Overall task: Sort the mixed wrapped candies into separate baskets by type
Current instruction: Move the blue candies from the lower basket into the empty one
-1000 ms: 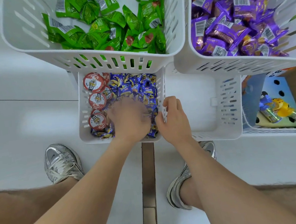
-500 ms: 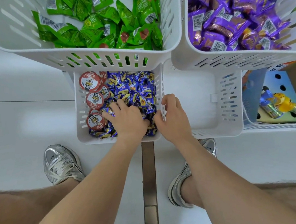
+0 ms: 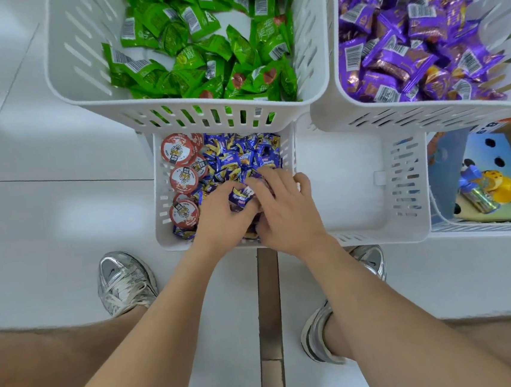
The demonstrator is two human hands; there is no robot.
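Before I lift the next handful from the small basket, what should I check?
1. Hands on target: ok, left hand and right hand both rest on the blue candies.
2. Secure grip: cannot tell, the pile hides what they hold.
3. Small basket single-type: not ok, red-lidded cups line its left wall.
4. Destination free: ok, right-hand white bin shows only its bare bottom.
5. Green basket and purple basket unmixed: ok, as far as visible.
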